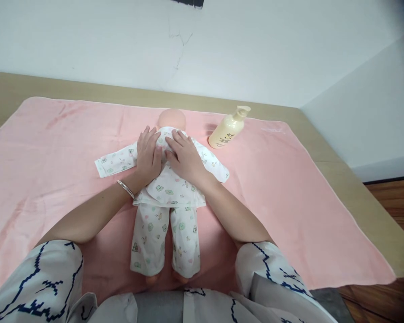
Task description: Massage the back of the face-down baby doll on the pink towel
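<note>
A baby doll lies stretched out on a pink blanket, its head away from me and its feet near my lap. It wears a white printed top and matching trousers, with the sleeves spread to both sides. My left hand rests flat on the left side of the doll's upper body, fingers extended. On the right side of the upper body lies my right hand, its fingers spread over the cloth. Neither hand grips anything. The doll's hands are hidden in the sleeves.
The pink blanket covers most of a wooden surface. Right of the doll's head stands a pale yellow pump bottle. A white wall rises behind. Dark wooden flooring shows at the right.
</note>
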Tool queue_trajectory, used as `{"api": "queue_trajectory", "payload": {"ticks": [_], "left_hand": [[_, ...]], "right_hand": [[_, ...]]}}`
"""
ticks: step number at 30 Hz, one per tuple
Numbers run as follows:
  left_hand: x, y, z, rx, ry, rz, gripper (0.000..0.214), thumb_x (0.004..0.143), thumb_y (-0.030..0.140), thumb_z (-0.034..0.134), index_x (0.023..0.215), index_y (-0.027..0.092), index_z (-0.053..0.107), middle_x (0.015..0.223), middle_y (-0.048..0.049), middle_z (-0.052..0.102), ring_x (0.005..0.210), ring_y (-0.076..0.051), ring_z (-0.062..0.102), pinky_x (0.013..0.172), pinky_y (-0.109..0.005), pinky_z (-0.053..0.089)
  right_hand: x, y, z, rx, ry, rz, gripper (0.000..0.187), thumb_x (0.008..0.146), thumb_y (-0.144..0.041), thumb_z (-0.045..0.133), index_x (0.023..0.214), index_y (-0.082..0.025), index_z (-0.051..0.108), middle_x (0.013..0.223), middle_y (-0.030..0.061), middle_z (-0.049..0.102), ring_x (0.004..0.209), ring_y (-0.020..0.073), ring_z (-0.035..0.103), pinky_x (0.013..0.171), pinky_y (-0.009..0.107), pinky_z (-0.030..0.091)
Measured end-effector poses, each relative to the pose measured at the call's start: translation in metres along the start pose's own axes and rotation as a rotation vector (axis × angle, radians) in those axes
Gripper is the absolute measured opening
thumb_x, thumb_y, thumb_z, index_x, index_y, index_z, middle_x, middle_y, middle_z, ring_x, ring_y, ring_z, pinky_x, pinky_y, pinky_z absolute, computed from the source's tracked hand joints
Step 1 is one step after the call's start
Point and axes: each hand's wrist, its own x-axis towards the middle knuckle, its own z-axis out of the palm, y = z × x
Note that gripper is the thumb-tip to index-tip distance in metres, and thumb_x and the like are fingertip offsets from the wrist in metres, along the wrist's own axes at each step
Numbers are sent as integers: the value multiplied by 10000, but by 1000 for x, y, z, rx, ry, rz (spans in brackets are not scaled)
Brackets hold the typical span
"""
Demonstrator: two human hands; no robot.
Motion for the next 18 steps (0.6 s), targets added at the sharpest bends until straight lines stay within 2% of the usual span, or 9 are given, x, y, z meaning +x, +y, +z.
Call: {"api": "queue_trajectory", "payload": {"ticks": [4,8,10,13,15,18], "left_hand": [[0,-1,0,-17,-18,-4,548,1064,503,231,1401,181,519,1503,-160,537,1525,-262,355,1274,-514,250],[0,-3,0,-18,-35,-19,570,1061,523,216,1409,186,516,1499,-155,543,1517,-264,371,1266,-515,269],[0,-4,1,-17,-29,-10,560,1063,514,226,1410,186,518,1488,-152,555,1508,-261,386,1262,-508,284],[0,-4,2,-20,-20,7,534,1066,490,252,1415,184,516,1478,-148,565,1500,-258,399,1259,-500,297],[0,-4,1,-16,-27,1,525,1067,478,254,1418,187,512,1481,-147,563,1498,-259,402,1257,-503,300],[-1,-3,1,-15,-36,-19,531,1066,477,242,1415,182,513,1474,-153,567,1492,-264,410,1248,-513,313]], "right_hand": [[-3,-3,-4,-23,78,30,510,999,-241,445,1499,-142,469,1668,144,294,1575,312,202,1281,579,182],[-5,-5,-3,-57,1,-7,491,985,-245,475,1462,-132,517,1624,162,381,1549,331,272,1270,591,204],[-5,-5,-3,-50,45,1,487,992,-256,462,1460,-133,515,1640,161,350,1550,324,272,1266,581,220],[-6,-5,-3,-46,140,10,514,995,-248,435,1502,-172,460,1677,119,281,1579,301,188,1271,590,195],[-5,-5,-3,-62,88,-5,523,995,-237,430,1515,-187,449,1670,109,301,1584,311,164,1268,618,167],[-5,-6,-4,-61,-40,-16,505,1008,-252,426,1500,-152,482,1646,144,346,1567,345,212,1265,632,162]]}}
